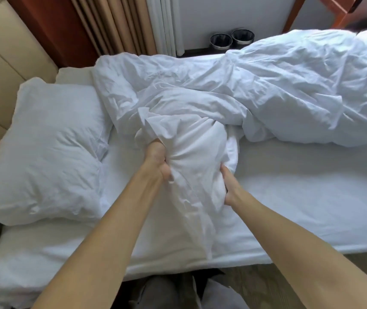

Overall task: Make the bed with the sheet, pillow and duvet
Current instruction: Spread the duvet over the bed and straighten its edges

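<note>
sheet (289, 197): done, as far as you can see. it lies flat and fairly smooth over the mattress, and the near edge hangs down the side of the bed. whether the corners are tucked cannot be told from here.

pillow (44, 152): placed, or nearly. it lies at the head end, close to the padded headboard (0, 52), somewhat askew and creased, with one corner overhanging the near edge. you may want to square it.

duvet (289, 90): not yet spread. it sits in a crumpled heap along the far side of the bed, running from just beside the pillow toward the foot end. one bunched part is drawn toward you over the middle of the sheet.

left hand (159, 161): fingers curled tight into the left side of that bunched part of the duvet.

right hand (228, 186): gripping the right side of the same bunch, with its fingers buried in the cloth.

remaining, by judgement: find the duvet's edges, open it out over the sheet from pillow to foot, and smooth it. this is the last large step, and it has only begun.

also present: two dark bins (221, 42) on the floor beyond the bed.
</note>
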